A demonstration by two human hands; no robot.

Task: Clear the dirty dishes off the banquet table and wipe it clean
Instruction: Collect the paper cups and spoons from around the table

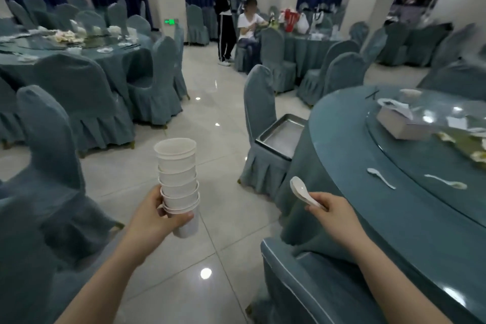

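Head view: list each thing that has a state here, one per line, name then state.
Left hand: grips the cup stack.
Cup stack: nested, upright, held over the floor.
Right hand: pinches a spoon's handle.
Held spoon: off the table, bowl end raised.
Tray: on a chair seat, nothing in it.
Two spoons: lying on the table, uncollected.

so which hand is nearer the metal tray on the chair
Right. The right hand, pinching white spoons, is just below and right of the metal tray. The left hand, gripping the stacked cups, is farther to the tray's lower left.
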